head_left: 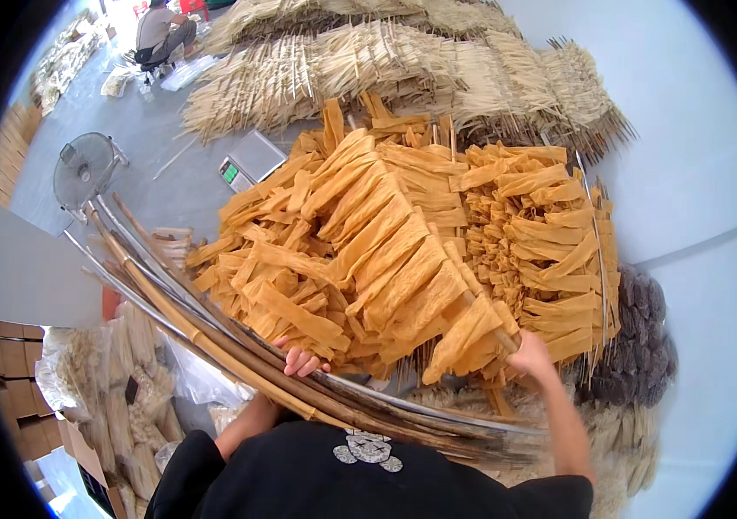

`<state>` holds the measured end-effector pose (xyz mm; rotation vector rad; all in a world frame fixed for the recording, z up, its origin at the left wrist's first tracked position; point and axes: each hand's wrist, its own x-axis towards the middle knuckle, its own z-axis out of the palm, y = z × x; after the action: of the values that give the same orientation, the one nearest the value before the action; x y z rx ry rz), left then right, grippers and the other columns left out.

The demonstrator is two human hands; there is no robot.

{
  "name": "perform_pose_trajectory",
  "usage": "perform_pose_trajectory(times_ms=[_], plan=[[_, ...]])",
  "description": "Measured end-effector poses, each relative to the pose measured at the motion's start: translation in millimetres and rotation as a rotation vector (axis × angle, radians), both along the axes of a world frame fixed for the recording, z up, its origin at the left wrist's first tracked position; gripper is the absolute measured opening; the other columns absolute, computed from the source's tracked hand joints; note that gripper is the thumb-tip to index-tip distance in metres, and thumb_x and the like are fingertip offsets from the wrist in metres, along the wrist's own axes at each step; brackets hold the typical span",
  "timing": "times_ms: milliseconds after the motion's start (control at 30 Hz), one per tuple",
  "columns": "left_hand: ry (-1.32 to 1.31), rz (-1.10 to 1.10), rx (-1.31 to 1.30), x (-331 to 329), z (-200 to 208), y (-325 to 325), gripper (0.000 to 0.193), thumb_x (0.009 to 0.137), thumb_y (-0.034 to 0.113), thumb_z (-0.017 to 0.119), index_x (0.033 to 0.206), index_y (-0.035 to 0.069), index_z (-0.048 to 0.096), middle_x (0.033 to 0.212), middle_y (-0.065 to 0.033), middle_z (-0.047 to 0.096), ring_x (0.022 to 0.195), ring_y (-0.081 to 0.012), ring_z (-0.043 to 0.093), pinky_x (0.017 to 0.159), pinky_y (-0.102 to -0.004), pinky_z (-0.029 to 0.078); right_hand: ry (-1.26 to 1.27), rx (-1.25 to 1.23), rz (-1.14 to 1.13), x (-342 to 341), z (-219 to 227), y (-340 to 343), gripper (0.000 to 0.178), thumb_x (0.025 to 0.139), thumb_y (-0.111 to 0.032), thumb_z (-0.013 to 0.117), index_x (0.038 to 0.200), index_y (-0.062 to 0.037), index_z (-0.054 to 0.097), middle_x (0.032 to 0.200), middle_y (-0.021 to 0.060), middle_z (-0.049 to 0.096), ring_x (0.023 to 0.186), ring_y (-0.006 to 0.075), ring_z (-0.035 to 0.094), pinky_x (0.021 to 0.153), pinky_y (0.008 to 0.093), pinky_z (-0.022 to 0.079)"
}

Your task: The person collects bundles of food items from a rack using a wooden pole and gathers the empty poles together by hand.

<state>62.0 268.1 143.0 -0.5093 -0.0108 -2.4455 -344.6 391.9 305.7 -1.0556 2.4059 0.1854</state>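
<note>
My right hand (531, 355) is closed round the near end of a pole (500, 333). Wrinkled yellow-orange strips (398, 251) hang in a row along this pole, which slants away to the far left over the heap. My left arm passes beneath a bundle of long bamboo and metal poles (221, 348) lying across my front. The fingers of my left hand (303, 359) curl up at the bundle's far side, against the poles. More yellow-orange strips (273, 290) lie piled under and beside the held row.
Pale sticks (334, 73) are stacked at the back. A scale (252, 162) and a fan (87, 169) stand on the left. Dark bundles (641, 337) lie on the right, bagged pale material (122, 381) at lower left. Another person (161, 35) sits far left.
</note>
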Motion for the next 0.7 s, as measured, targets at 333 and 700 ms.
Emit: perform_pose_trajectory(times_ms=[333,700], plan=[[0.050,0.012,-0.059,-8.2,1.4,-10.0,0.056,0.093,0.036,0.012,0.082,0.011,0.060,0.065,0.0057,0.052,0.071,-0.0137,0.044,0.102,-0.0434,0.024,0.306,0.321,0.370,4.9,141.5,-118.5,0.020,0.066,-0.011,0.058,0.084,-0.0015,0.060,0.084,0.0181,0.063,0.082,0.0299,0.062,0.072,0.0403,0.050],[-0.088,0.030,-0.012,3.7,12.4,-14.7,0.054,0.092,0.031,0.013,0.069,0.012,0.058,0.057,0.0049,0.048,0.067,-0.0142,0.043,0.100,-0.0430,0.027,0.676,0.272,0.582,20.4,273.0,-183.8,0.019,0.063,-0.006,0.061,0.081,-0.0086,0.059,0.083,0.0105,0.063,0.081,0.0292,0.059,0.068,0.0380,0.047]])
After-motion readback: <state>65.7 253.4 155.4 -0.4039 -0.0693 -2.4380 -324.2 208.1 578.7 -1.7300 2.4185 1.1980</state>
